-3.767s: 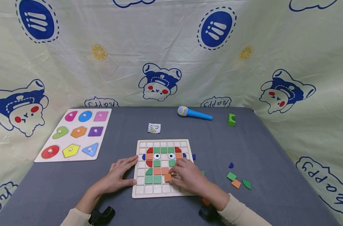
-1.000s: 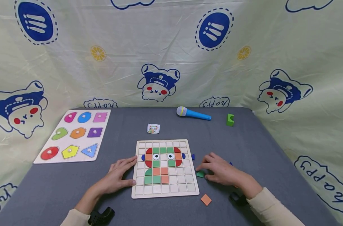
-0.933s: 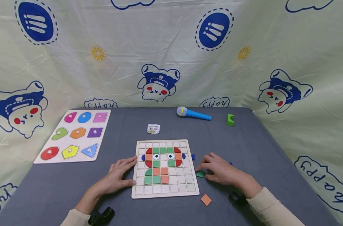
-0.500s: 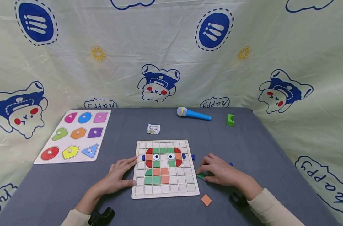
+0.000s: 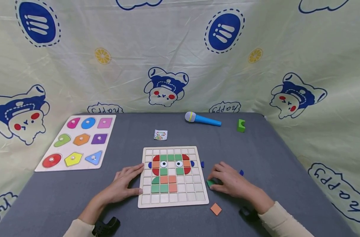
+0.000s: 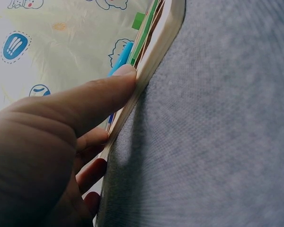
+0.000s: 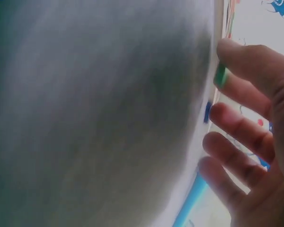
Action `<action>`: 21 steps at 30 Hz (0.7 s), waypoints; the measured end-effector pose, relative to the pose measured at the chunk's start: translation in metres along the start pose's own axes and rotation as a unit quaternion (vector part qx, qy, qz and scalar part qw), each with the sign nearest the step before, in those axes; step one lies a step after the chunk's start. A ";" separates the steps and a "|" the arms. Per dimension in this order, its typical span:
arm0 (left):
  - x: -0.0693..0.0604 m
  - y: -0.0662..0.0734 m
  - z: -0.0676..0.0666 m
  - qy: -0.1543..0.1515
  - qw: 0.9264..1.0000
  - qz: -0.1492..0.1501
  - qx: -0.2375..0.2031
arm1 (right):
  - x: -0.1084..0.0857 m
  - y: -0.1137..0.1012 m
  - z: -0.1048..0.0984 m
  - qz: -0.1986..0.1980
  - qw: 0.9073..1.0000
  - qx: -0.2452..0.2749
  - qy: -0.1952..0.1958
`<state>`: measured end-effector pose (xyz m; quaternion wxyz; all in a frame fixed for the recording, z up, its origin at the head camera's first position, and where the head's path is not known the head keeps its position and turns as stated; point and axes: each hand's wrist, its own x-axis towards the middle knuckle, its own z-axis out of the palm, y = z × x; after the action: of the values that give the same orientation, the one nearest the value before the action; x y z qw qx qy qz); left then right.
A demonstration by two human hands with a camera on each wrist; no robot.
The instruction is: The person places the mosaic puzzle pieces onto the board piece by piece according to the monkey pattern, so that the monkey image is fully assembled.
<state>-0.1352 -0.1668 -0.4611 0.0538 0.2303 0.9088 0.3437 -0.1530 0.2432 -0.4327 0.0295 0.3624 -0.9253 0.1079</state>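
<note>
A pale grid board (image 5: pixel 165 199) lies in the middle of the table, with red, green, orange and blue tiles and two eye pieces forming a pattern. At its left edge rests my left hand (image 5: pixel 123 184), thumb and fingers touching the rim; the left wrist view shows the thumb (image 6: pixel 109 90) against the board's side. Just right of the board, my right hand (image 5: pixel 231 179) pinches a small green tile (image 5: pixel 210 183) between thumb and index finger. That same green tile (image 7: pixel 220 74) shows in the right wrist view, where the other fingers are spread; its full shape is partly hidden.
An orange tile (image 5: pixel 216 209) lies near the board's lower right corner. Blue pieces lie at the board's right edge (image 5: pixel 202 164) and behind my right hand (image 5: pixel 241 172). Farther back are a shape puzzle (image 5: pixel 76 166), a small card (image 5: pixel 160 135), a toy microphone (image 5: pixel 207 120) and a green block (image 5: pixel 241 125).
My right hand has left an orange tile on the board, moved right and taken a green tile off the table. In the last half second, that tile has tilted up slightly. My left hand stays put.
</note>
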 end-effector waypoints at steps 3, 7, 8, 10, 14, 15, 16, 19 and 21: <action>0.000 0.000 0.001 0.000 1.000 -0.001 -0.002 | 0.005 -0.010 -0.001 0.019 1.000 0.001 -0.001; 0.000 0.000 0.001 0.002 1.000 0.000 -0.004 | 0.014 -0.027 -0.001 0.030 1.000 0.001 0.009; 0.000 0.000 0.001 0.002 1.000 0.001 -0.003 | 0.017 -0.031 0.000 0.027 1.000 0.002 0.014; 0.000 -0.001 0.001 0.002 1.000 0.002 -0.002 | 0.023 -0.039 0.002 0.019 0.999 -0.001 0.026; 0.000 -0.001 0.001 0.001 1.000 0.003 -0.002 | 0.034 -0.055 0.007 -0.003 0.999 -0.005 0.041; 0.000 -0.002 0.001 0.001 1.000 0.003 -0.002 | 0.037 -0.059 0.009 -0.005 0.999 -0.007 0.041; 0.000 -0.002 0.001 0.002 1.000 0.003 -0.002 | 0.040 -0.062 0.011 -0.006 0.999 -0.010 0.039; 0.000 -0.002 0.001 0.002 1.000 0.005 0.000 | 0.046 -0.071 0.014 -0.005 0.999 -0.015 0.031; 0.000 -0.002 0.000 0.003 1.000 0.006 0.000 | 0.049 -0.076 0.016 -0.002 0.999 -0.019 0.027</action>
<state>-0.1357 -0.1676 -0.4625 0.0492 0.2344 0.9078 0.3444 -0.1375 0.1527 -0.4279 0.0615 0.3606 -0.9253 0.0997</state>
